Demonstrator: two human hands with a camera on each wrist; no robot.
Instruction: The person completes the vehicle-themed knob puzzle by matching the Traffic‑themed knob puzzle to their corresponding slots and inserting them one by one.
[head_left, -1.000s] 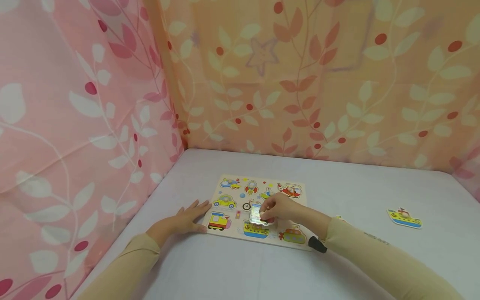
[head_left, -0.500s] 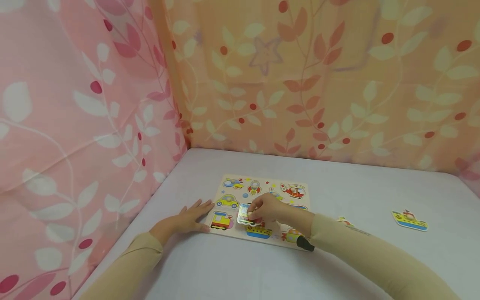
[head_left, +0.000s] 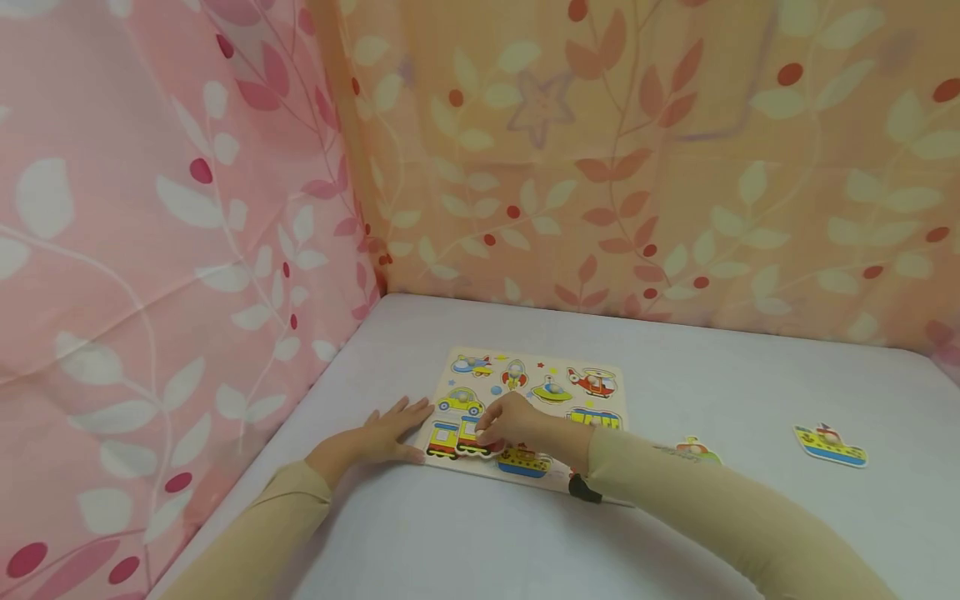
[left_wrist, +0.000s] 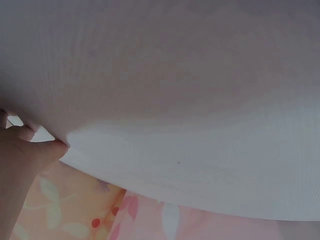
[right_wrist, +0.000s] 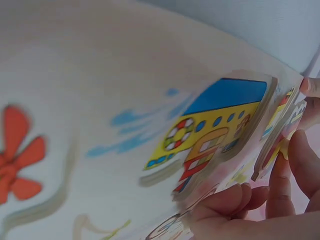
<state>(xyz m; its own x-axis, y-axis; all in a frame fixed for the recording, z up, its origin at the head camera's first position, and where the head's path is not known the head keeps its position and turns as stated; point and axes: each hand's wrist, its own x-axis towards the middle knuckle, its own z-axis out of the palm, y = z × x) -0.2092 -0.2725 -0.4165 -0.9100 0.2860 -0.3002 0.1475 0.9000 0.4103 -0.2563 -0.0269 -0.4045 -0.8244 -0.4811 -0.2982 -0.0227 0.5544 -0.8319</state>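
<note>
My right hand (head_left: 517, 427) pinches a train puzzle piece (head_left: 468, 432) by its small knob, just above the wooden puzzle board (head_left: 480, 468). The piece is tilted and partly overlaps the printed train (head_left: 441, 440) at the board's front left. In the right wrist view, thumb and fingertips meet at the knob of the train piece (right_wrist: 285, 137), beyond the printed boat (right_wrist: 215, 122). My left hand (head_left: 381, 437) lies with fingers spread at the board's left edge, its fingertips right at the rim. The left wrist view shows only part of that hand (left_wrist: 30, 155).
A loose boat piece (head_left: 831, 446) lies on the white table at the right. Nearer the board is another loose piece (head_left: 696, 450), partly hidden by the right sleeve. Car (head_left: 460, 402), helicopter (head_left: 592, 383) and several other vehicles fill the board. Patterned curtains stand behind and at the left.
My right hand has carried the train piece left across the board, from above the boat picture to beside the printed train. The left hand stays at the board's left edge.
</note>
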